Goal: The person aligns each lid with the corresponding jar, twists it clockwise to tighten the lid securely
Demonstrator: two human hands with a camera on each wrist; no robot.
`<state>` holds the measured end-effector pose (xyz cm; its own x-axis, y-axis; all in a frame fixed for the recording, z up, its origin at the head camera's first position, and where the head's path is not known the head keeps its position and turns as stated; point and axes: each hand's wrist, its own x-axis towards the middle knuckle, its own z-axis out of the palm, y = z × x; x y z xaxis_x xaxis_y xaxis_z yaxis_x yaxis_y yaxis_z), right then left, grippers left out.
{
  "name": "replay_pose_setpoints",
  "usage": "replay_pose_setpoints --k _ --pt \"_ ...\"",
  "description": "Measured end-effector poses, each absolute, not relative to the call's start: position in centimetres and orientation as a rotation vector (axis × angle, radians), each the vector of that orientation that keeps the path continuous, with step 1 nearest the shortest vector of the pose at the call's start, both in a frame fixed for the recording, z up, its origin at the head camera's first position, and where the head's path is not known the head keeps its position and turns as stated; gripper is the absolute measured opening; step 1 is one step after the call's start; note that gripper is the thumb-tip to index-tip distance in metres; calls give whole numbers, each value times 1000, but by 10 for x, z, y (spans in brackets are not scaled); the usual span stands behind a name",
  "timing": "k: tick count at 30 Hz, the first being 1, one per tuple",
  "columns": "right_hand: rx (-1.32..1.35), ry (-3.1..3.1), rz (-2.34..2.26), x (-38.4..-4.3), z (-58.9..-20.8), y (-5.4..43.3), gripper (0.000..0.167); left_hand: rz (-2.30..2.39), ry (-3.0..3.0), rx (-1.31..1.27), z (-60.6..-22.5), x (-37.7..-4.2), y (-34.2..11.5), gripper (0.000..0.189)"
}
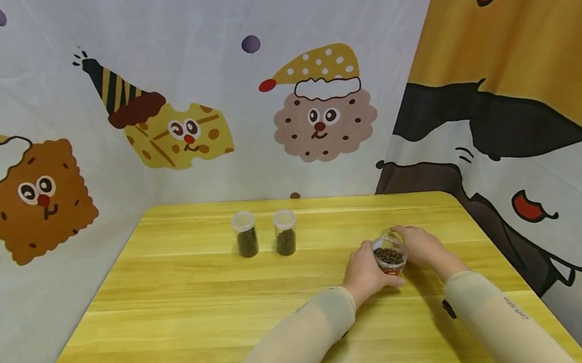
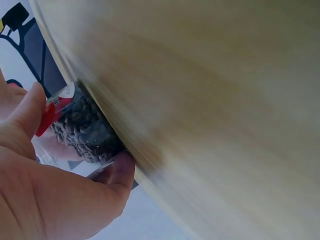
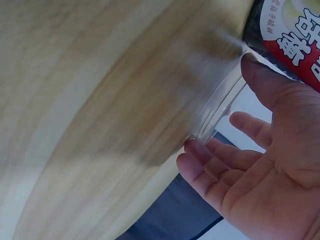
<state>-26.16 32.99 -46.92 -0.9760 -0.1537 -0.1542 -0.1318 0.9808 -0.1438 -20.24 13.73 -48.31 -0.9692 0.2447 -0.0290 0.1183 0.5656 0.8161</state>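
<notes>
My left hand (image 1: 365, 271) grips a clear round jar (image 1: 390, 257) from its left side, fingers behind it and thumb in front. Small brown bean-like pieces fill the lower part of the jar, and its top is uncovered. A red and white label (image 2: 56, 111) wraps its side. Just behind the jar, my right hand (image 1: 423, 244) holds a clear round lid (image 3: 220, 105) by its edge, between thumb and fingertips. The lid is close to the tabletop and beside the jar.
Two capped clear jars (image 1: 246, 238) (image 1: 285, 237) with dark contents stand upright at the back middle of the wooden table (image 1: 188, 320). A printed cloth (image 1: 249, 179) hangs along the table's far side, and continues on the left and right.
</notes>
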Motion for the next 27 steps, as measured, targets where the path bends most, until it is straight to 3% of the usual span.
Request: replay_pose_setpoints --k 14,20,27 --pt "-183 2992 -382 -258 -470 333 70 1451 2638 423 -478 -206 123 96" --pt "-245 3051 -473 -259 -465 330 74 1548 2607 569 -457 -201 91 93" --pt "-310 3065 -669 -256 -448 312 91 1536 2666 688 -443 -189 35 93"
